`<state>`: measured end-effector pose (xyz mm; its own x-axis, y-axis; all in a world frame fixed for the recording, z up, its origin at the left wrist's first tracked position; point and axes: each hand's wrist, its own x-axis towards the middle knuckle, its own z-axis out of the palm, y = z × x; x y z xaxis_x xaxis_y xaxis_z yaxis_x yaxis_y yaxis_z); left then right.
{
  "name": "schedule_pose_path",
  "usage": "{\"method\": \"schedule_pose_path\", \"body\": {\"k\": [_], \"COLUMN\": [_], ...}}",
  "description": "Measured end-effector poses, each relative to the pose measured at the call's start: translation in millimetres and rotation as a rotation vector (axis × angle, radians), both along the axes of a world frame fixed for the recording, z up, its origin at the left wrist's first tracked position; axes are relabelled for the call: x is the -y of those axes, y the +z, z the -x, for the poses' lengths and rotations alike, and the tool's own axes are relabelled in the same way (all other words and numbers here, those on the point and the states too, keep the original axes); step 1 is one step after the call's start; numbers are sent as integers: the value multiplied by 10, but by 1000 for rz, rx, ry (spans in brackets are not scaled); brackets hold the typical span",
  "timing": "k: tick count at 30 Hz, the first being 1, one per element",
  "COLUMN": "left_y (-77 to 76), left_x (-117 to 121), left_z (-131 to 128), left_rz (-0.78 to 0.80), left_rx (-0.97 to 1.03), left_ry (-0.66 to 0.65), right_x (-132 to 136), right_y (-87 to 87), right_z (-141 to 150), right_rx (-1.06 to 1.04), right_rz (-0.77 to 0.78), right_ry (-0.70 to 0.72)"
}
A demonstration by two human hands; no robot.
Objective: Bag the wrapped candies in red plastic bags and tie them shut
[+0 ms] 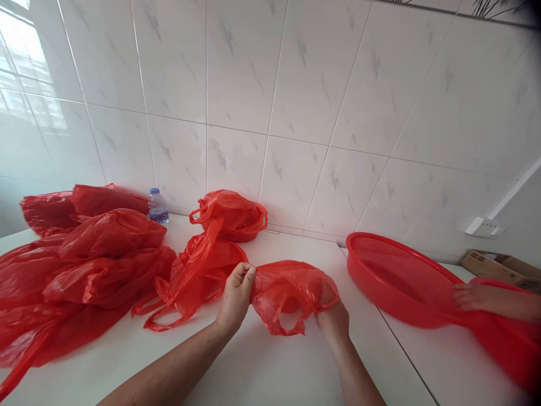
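My left hand (237, 297) pinches one side of a thin red plastic carrier bag (287, 296), and my right hand (332, 318) grips its other side, partly behind the film. The bag is bunched and stretched between them, with a handle loop hanging below. Just left of my left hand lies a second red plastic bag (203, 276), its handle loop spread on the counter. Behind that sits a rounded bundle of red plastic bag (230, 214). A large heap of red plastic bags (84, 276) fills the left side.
All this lies on a white counter (253, 366) against a marble-look tiled wall (270, 84). A water bottle (158, 207) stands at the back left. On the right are a red mesh basket (401, 276), another person's hand (469, 296) on a red rim, and a cardboard box (494, 268).
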<state>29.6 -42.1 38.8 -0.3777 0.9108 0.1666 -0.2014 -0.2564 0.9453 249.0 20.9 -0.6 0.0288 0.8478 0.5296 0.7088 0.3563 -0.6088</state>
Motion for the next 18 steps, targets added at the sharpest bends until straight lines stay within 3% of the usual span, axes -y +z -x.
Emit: {"method": "schedule_pose_path", "body": {"k": [4, 8, 10, 14, 18], "left_y": [-65, -112, -130, -138, -146], "left_x": [-70, -109, -108, -85, -50], "left_z": [127, 208, 189, 90, -3], "left_rz": [16, 51, 65, 72, 62], "left_rx": [12, 2, -7, -32, -94], "left_ry": [95, 94, 69, 9, -51], "right_x": [-37, 21, 84, 217, 305], "right_y": [147, 313, 393, 498, 477], "right_z": [-109, -143, -108, 26, 177], "right_rx": [73, 106, 110, 155, 327], "right_rz": [151, 230, 250, 97, -9], "right_ry": [-12, 240, 277, 51, -77]}}
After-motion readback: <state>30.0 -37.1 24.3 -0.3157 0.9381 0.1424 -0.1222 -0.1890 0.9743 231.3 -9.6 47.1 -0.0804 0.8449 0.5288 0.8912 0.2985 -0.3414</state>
